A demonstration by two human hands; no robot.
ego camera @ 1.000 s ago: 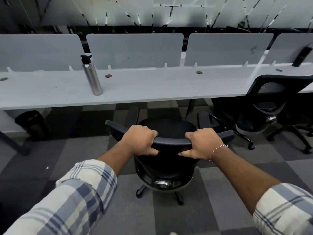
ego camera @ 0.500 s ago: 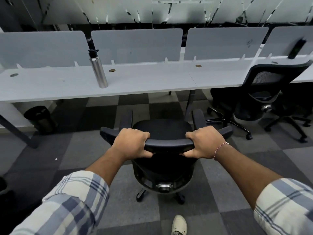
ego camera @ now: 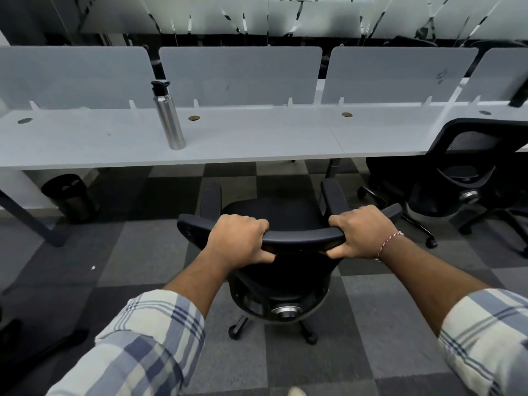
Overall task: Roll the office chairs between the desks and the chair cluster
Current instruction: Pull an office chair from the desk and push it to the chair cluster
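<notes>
A black office chair [ego camera: 274, 212] stands on the carpet in front of me, facing the long white desk [ego camera: 257, 141]. My left hand [ego camera: 238, 238] grips the top edge of its backrest on the left side. My right hand [ego camera: 361, 231] grips the same edge on the right, a red-and-white thread on its wrist. The chair's seat and both armrests show beyond the backrest, short of the desk's front edge. Its wheeled base shows below.
A steel water bottle [ego camera: 168, 117] stands on the desk. A second black mesh chair [ego camera: 468, 172] sits at the desk on the right. A black bin [ego camera: 68, 195] and a slanted desk leg [ego camera: 31, 221] are under the desk at left. Grey panels back the desk.
The chair in my grip has stayed about the same distance from the desk while the view shifted slightly right, then back. Both hands keep the same grip.
</notes>
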